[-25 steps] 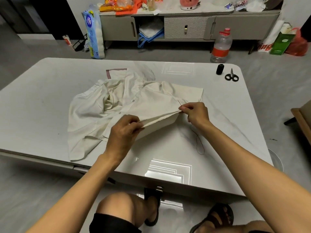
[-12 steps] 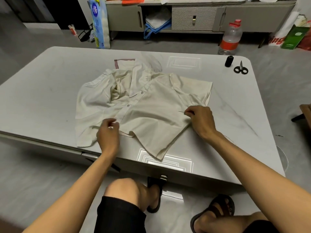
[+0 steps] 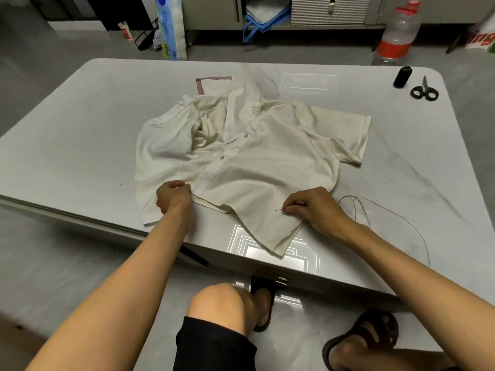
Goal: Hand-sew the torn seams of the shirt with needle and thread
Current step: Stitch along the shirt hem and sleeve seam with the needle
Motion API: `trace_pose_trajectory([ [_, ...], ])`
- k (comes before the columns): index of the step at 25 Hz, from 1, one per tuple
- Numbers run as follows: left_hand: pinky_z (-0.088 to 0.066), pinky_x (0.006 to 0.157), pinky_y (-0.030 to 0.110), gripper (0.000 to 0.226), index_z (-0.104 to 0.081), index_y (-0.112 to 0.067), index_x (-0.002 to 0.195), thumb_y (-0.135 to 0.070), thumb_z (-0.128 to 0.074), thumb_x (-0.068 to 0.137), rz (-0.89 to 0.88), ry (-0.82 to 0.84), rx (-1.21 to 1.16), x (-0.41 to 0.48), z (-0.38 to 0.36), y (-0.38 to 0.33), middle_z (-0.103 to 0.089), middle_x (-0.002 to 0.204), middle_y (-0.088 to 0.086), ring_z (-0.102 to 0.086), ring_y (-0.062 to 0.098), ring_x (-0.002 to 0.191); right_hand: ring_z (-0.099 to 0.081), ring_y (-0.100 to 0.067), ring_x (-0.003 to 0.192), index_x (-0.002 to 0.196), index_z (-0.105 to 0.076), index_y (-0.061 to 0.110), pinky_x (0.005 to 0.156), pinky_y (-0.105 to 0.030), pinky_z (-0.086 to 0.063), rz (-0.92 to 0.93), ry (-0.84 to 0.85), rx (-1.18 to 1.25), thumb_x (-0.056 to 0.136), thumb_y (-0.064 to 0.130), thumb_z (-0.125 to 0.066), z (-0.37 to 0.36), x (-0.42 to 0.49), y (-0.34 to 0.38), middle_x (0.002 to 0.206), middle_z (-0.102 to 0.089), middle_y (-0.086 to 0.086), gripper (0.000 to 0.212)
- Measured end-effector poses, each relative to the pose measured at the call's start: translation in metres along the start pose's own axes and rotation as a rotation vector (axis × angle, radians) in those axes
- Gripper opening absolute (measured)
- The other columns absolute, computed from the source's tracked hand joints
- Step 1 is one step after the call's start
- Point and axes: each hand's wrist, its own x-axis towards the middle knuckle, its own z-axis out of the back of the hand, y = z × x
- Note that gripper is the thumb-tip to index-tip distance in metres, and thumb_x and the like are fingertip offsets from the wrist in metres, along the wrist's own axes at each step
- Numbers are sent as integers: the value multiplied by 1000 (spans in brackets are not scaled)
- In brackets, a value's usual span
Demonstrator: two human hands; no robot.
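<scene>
A cream short-sleeved shirt lies spread front-up on the white table, its lower corner hanging just over the near edge. My left hand grips the shirt's bottom hem near the button placket. My right hand rests on the lower right part of the shirt and pinches a thin needle that points left. A dark thread trails from that hand in loops across the table to the right.
A black thread spool and small black scissors sit at the table's far right corner. A plastic bottle, a tissue pack and a low cabinet stand on the floor beyond. My knees and sandalled feet are under the near edge.
The lifted flap of the shirt has been laid flat. Both hands moved toward the near edge, the left to the bottom hem, the right still pinching the needle. The camera tilted down.
</scene>
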Motion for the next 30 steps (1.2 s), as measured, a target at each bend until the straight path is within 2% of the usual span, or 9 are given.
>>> trace_pose_trajectory([
  [2, -60, 85, 40, 22, -69, -27, 69, -7, -72, 76, -104, -2, -10, 11, -1, -4, -72, 85, 5, -70, 29, 84, -65, 1, 81, 84, -77, 20, 76, -19, -47, 1, 28, -14, 86, 16, -72, -3, 2, 0, 79, -71, 18, 5],
  [4, -58, 79, 30, 22, -74, -26, 72, -5, -72, 75, -208, 11, -14, 22, 0, -18, -68, 78, -2, -66, 21, 78, -65, 1, 81, 84, -77, 19, 75, -19, -47, -3, 36, -9, 86, 16, -73, -4, 5, 1, 78, -71, 17, 6],
  [8, -57, 83, 26, 29, -74, -23, 84, 4, -63, 81, -333, 38, 40, 41, 1, -49, -70, 92, -1, -67, 19, 87, -65, 1, 81, 84, -77, 17, 74, -16, -47, 0, 33, 21, 85, 14, -73, -6, 5, 6, 80, -73, 13, 5],
  [11, -59, 80, 37, 42, -69, -23, 110, 7, -54, 85, -261, 149, -2, 37, 5, -49, -62, 115, 2, -63, 21, 87, -64, 5, 80, 86, -77, 13, 73, -7, -42, -10, 22, 78, 85, 11, -73, -7, -1, 13, 77, -70, 17, 5],
  [14, -55, 80, 41, 41, -50, -23, 130, -11, -56, 91, -264, 162, 88, 2, 13, -25, -59, 117, 4, -62, 30, 92, -64, 4, 77, 86, -78, 16, 71, -7, -42, -51, 65, 91, 85, 12, -73, -1, -12, 24, 77, -73, 12, 6],
  [18, -45, 76, 34, 30, -49, -21, 125, -25, -56, 96, -310, 236, 276, -32, 26, 6, -58, 104, 4, -57, 25, 88, -54, 1, 49, 82, -77, 15, 54, -9, -38, -250, 65, 175, 88, 17, -69, 1, -34, 30, 70, -74, -1, 10],
  [21, -48, 69, 30, 26, -58, -21, 119, -26, -60, 93, -229, 304, 172, -23, 20, 1, -62, 104, 3, -59, 19, 79, -53, -10, 57, 84, -77, 13, 52, -14, -37, -428, 55, 352, 89, 19, -69, -7, -48, 40, 74, -75, -4, 11],
  [25, -37, 49, 17, 24, -68, -12, 118, -17, -62, 95, -82, 308, 1, -15, 12, -5, -60, 84, -2, -48, 9, 62, -44, 0, 36, 99, -73, -1, 40, -7, -29, -547, 14, 609, 92, 9, -65, -21, -50, 58, 74, -70, -4, 15],
  [30, -52, 70, 19, 25, -71, -7, 116, -12, -65, 93, -82, 282, -134, -14, 16, -1, -68, 100, 2, -61, 14, 83, -32, -4, 39, 94, -77, 9, 44, -12, -30, -607, 39, 572, 90, 16, -70, -30, -45, 53, 44, -52, 7, 12],
])
